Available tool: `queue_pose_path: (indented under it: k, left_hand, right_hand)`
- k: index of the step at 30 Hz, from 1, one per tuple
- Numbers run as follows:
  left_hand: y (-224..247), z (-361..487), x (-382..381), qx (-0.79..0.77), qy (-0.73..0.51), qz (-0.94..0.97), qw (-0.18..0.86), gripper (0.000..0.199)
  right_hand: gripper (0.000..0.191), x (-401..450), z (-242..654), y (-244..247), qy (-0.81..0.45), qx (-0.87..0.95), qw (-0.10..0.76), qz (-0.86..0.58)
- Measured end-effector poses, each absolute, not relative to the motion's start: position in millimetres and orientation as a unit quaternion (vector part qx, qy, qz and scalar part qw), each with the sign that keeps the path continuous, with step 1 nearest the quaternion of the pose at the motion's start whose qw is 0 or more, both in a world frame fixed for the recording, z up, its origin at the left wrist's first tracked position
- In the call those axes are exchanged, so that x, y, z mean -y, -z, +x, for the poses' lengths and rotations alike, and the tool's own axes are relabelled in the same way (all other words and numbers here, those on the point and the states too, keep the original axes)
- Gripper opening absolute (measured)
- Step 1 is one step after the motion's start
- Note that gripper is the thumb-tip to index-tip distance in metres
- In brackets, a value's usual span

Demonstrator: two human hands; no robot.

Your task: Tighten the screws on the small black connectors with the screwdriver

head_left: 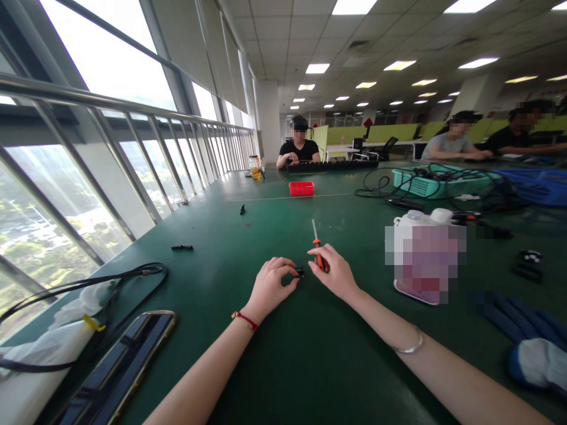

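Note:
My left hand (275, 283) rests low over the green tabletop (274, 366), thumb and fingers pinched on a small black part (300, 273) that they partly cover. Just to its right, my right hand (335, 273) is closed around the orange and black handle of a screwdriver (318, 251). The screwdriver's metal shaft points up and away from me, its tip clear of the black part. Two more small black pieces lie farther off on the left: a long one (182, 247) and a shorter one (242, 209).
A phone (128, 360) and black cable (150, 270) lie at left. On the right stand a pink-white container (427, 260) and a blue glove (527, 330). Beyond are a red tray (302, 188), teal basket (436, 183), blue basket (540, 186) and several people, one (299, 147) seated opposite.

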State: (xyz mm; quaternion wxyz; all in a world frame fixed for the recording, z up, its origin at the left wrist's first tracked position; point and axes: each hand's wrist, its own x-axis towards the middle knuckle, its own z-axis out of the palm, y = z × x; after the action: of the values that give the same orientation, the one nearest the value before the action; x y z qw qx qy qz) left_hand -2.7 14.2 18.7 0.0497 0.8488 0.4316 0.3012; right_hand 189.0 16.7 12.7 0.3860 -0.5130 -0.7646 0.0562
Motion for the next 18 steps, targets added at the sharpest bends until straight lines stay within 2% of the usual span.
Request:
queue_pose_path:
  k: [3, 7, 14, 18]
  left_hand:
    - [-16, 0, -17, -0.440, -0.292, 0.846, 0.070, 0.009]
    - [-11, 0, -23, -0.448, -0.284, 0.840, 0.116, 0.010]
    - [-7, -4, -28, -0.445, -0.299, 0.832, 0.141, 0.010]
    - [-7, -3, -27, -0.441, -0.300, 0.834, 0.139, 0.010]
  right_hand:
    - [0.025, -26, 196, -10, -0.070, 0.705, 0.424, -0.564]
    - [0.022, -32, 200, -7, -0.066, 0.687, 0.420, -0.589]
    - [0.024, -31, 194, -5, -0.040, 0.723, 0.276, -0.632]
    - [0.027, -31, 194, -6, -0.010, 0.750, 0.232, -0.620]
